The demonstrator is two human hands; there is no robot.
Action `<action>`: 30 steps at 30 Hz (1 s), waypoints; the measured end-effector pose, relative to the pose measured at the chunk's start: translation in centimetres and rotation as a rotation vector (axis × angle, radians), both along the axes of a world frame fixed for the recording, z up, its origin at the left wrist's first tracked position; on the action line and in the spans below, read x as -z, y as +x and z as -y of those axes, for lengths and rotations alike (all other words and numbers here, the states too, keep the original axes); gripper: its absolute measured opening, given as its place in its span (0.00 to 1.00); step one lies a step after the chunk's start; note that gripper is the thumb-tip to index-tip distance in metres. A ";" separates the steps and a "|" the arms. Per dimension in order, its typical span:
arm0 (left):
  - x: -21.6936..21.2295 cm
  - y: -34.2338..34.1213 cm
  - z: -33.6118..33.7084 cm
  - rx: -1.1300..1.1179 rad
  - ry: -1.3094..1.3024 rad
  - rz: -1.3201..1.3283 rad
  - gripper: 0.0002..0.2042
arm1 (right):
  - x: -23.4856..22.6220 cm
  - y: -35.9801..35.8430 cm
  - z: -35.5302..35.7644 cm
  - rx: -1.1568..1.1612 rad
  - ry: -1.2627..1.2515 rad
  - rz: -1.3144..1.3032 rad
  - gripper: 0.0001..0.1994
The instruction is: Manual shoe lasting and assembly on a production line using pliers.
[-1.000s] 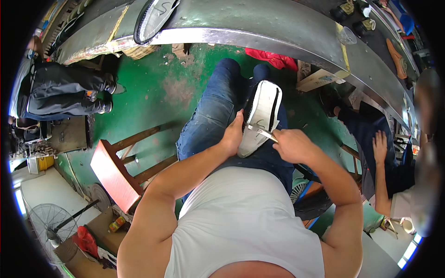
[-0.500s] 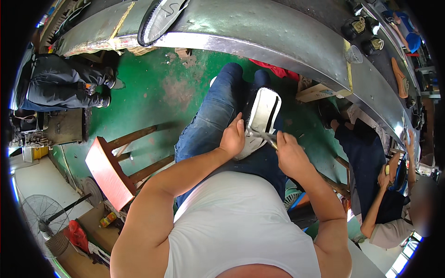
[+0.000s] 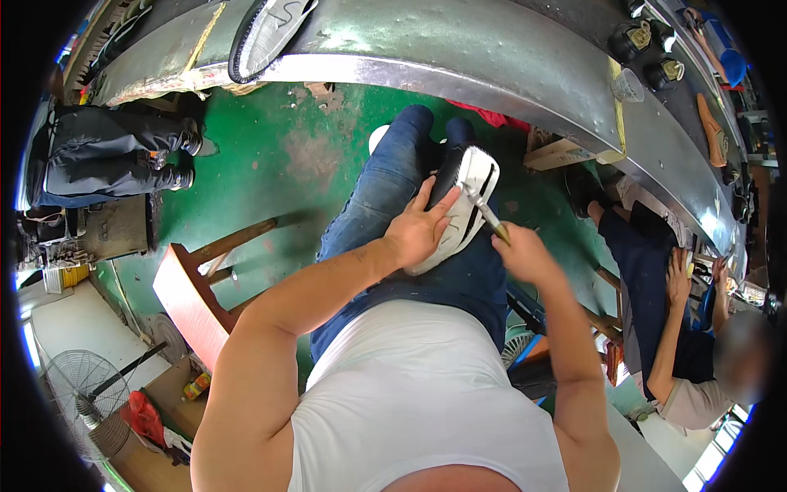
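Note:
An upturned shoe (image 3: 443, 246), black at the side with a whitish underside and a dark lengthwise gap, lies across my jeans-clad thighs. My left hand (image 3: 416, 232) grips its left side, fingers spread along the edge of the underside. In my right hand (image 3: 525, 252) is a metal hand tool (image 3: 485, 210) with a yellowish handle end. Its head meets the underside near my left fingertips. Whether it is a hammer or pincers cannot be made out.
Ahead runs a curved metal-topped bench (image 3: 459, 49) with another upturned shoe (image 3: 266, 41) on it. To the left stand a wooden stool (image 3: 190, 299) and a fan (image 3: 86, 394). A co-worker (image 3: 689, 361) sits at right; another person's legs (image 3: 115, 152) show far left.
My left hand has slid farther up the shoe, its fingers now more spread. The tool has moved up toward the shoe's far end and now points more steeply. The co-worker's hands have shifted.

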State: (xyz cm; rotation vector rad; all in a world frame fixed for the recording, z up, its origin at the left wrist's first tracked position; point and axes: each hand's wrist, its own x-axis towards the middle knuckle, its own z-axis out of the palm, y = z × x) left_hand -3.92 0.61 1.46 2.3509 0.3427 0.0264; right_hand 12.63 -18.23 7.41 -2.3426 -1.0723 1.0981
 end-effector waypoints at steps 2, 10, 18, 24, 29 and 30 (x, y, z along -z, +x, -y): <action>-0.3 0.3 -0.4 -0.019 -0.054 -0.049 0.29 | -3.2 1.6 -0.7 0.118 -0.131 -0.325 0.14; -5.1 1.1 -0.7 0.159 -0.018 -0.441 0.32 | 2.9 0.3 -2.7 -0.051 0.183 0.217 0.20; -1.1 -4.6 1.3 -0.239 -0.489 -0.111 0.42 | 1.5 -3.9 0.0 -0.129 0.094 0.104 0.22; -8.2 -2.3 -1.4 -0.011 -0.476 -0.537 0.49 | 4.6 -5.8 5.6 0.274 0.303 -0.203 0.16; -13.1 -0.5 -4.5 -0.065 -0.236 0.196 0.32 | 7.5 -8.8 8.8 0.583 0.629 -0.371 0.20; -14.5 0.7 -4.3 -0.077 -0.307 0.257 0.30 | 7.6 -9.1 8.7 0.633 0.681 -0.351 0.19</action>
